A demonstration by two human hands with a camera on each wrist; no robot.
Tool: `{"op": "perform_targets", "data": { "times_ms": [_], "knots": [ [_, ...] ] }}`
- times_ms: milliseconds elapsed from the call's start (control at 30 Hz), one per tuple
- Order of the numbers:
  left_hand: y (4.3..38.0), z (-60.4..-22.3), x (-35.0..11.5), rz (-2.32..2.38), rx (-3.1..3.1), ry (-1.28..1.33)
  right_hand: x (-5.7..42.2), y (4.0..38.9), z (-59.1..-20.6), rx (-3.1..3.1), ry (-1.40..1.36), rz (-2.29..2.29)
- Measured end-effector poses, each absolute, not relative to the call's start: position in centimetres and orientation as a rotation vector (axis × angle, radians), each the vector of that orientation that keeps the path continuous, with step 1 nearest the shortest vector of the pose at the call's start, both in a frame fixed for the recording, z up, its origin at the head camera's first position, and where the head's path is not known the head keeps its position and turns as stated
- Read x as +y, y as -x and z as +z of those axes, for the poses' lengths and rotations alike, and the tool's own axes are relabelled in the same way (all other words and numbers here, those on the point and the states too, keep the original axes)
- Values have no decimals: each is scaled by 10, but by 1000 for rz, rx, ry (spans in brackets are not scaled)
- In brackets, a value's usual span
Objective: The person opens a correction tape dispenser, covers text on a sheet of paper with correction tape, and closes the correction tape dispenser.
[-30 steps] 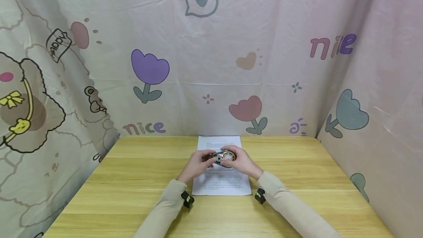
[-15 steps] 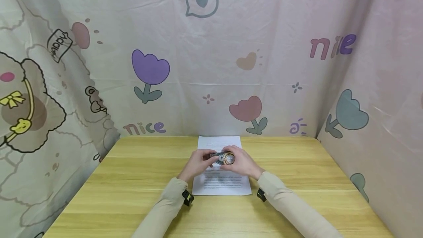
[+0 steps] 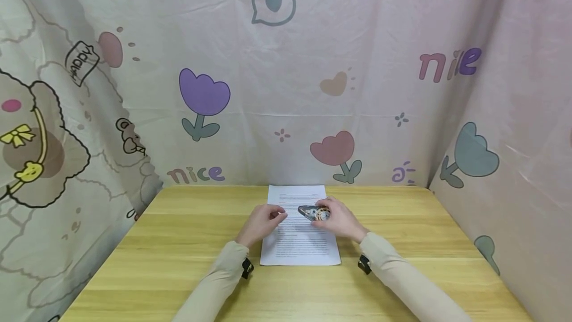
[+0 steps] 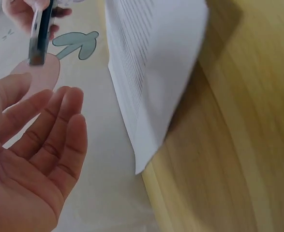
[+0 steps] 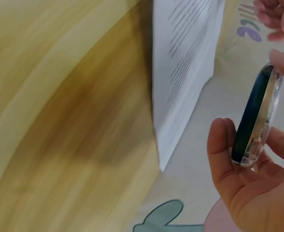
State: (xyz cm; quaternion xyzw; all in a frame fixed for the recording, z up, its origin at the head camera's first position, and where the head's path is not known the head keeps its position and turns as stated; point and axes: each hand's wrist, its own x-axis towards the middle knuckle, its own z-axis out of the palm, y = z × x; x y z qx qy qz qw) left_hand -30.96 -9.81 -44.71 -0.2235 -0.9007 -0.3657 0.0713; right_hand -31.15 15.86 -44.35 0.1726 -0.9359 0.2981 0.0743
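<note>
My right hand [image 3: 341, 220] grips a correction tape [image 3: 310, 211] over the printed paper [image 3: 306, 247]. Its pointed end faces left, and its clear side with small wheels shows in the head view. The right wrist view has the correction tape [image 5: 254, 113] edge-on, dark on one face and clear on the other, between thumb and fingers. Left of it, my left hand [image 3: 258, 223] hovers near the paper's left edge with nothing in it. In the left wrist view this hand [image 4: 40, 159] has its palm in sight and its fingers loosely bent.
The paper lies on a wooden table [image 3: 196, 242], reaching to the table's back edge. A patterned curtain [image 3: 277, 63] hangs behind the table and along both sides. Each wrist carries a small black camera [image 3: 364, 264].
My left hand has let go of the correction tape and drawn slightly left. The right hand has moved a little right with the correction tape in its grip.
</note>
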Motion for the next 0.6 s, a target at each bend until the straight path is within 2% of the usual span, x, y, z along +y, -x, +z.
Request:
{"op": "perform_targets", "data": {
  "times_ms": [600],
  "knots": [
    [313,-457,-129,-880,-2785,433,230,324,-454,-2871,-289,834]
  ]
}}
